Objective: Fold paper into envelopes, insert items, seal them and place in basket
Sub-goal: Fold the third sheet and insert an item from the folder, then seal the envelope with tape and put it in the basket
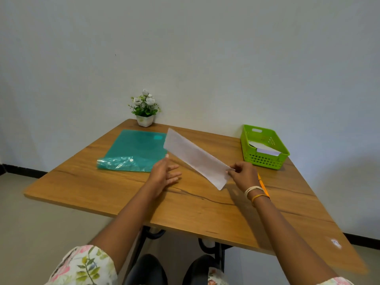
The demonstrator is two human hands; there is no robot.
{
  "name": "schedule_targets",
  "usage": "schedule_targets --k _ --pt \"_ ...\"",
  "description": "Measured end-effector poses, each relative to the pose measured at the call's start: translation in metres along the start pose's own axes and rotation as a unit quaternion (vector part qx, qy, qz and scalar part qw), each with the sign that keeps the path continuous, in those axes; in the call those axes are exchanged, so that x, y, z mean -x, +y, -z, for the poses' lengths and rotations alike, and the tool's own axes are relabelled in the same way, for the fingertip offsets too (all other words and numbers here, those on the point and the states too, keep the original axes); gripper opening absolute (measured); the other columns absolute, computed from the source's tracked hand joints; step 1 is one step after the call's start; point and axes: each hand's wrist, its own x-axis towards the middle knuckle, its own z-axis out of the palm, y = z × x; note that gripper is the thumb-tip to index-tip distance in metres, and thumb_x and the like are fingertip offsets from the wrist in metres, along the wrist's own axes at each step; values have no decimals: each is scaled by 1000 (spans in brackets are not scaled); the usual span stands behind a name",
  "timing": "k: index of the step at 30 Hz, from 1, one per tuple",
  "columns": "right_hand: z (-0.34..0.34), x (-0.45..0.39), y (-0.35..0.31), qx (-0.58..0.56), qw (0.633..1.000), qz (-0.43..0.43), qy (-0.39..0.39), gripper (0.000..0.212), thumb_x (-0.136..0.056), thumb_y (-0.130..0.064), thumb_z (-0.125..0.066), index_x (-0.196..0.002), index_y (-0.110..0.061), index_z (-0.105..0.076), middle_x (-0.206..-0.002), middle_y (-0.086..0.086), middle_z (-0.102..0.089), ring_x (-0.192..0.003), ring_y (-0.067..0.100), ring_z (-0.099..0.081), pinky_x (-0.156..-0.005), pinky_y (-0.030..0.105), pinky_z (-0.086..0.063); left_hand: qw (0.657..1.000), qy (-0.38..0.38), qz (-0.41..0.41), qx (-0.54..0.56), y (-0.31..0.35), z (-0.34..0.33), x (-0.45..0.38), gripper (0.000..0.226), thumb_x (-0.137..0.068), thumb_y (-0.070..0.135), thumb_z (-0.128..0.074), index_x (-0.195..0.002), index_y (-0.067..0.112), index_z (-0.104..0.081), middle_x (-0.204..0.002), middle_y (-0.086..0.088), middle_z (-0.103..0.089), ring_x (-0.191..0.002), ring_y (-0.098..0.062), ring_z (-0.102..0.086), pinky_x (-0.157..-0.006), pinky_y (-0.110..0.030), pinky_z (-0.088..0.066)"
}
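Floral sleeves (pixel 86 266) fill the bottom edge, with dark knees (pixel 147 270) under the table (pixel 195 210) between them. Both bare forearms reach forward over the wooden top.

The right hand (pixel 243 174) pinches the near end of a long folded strip of white paper (pixel 196 156), thumb and fingers curled on its edge; bangles (pixel 256 193) ring that wrist. The paper is lifted off the table and slants away to the left, its far end above the corner of the folder (pixel 133 150).

The left hand (pixel 165 174) hangs over the table with fingers straight and spread, holding nothing. Its thumb tip is close to the lower edge of the paper; whether it touches cannot be told.

A yellow pencil (pixel 263 186) lies on the table just behind the right wrist, partly hidden by it.

The teal plastic folder lies flat at the left, its near flap crinkled and shiny.

A green basket (pixel 265 160) stands at the far right corner, with white folded paper (pixel 264 149) inside.

A small white pot of white flowers (pixel 145 112) stands at the far edge against the wall (pixel 205 48).
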Motion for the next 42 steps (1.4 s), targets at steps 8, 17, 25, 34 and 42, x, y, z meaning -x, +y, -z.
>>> schedule_targets --k 8,17,25,34,42 --pt "22 10 29 48 986 149 63 16 -72 5 -73 -74 -11 -72 -76 5 -70 -73 24 -64 -68 36 -54 992 5 81 96 22 3 -5 45 -101 16 -45 -141 3 -30 -116 -27 -59 -95 -39 -66 -66 -42 -61" --pt "20 27 56 168 979 60 -95 21 -87 -2 -62 -96 -15 -76 -104 3 -73 -102 22 -65 -88 27 -46 946 202 -2 -255 -8 1 -12 27 -96 8 -47 -117 2 -63 -79 -13 -67 -57 -22 -64 -55 -33 -57" --pt "14 31 59 144 985 8 -90 31 -86 6 -54 -100 -13 -74 -113 5 -70 -110 21 -61 -90 23 -44 919 205 -42 -333 -15 0 -6 18 -87 9 -68 -104 9 -69 -77 -8 -68 -55 -15 -61 -45 -21 -46" --pt "4 27 47 228 969 -61 -67 30 -87 -4 -51 -107 -16 -69 -113 7 -67 -106 24 -61 -85 32 -53 872 163 -104 -451 -24 5 -10 15 -83 21 -74 -94 11 -73 -90 1 -65 -89 -13 -57 -80 -30 -52" --pt "-24 9 14 200 978 -50 -23 26 -89 -15 -51 -109 -17 -68 -116 9 -65 -107 28 -60 -84 32 -49 816 192 -232 -494 -16 -13 -19 18 -93 22 -60 -93 8 -71 -87 -4 -67 -78 -12 -55 -68 -26 -45"
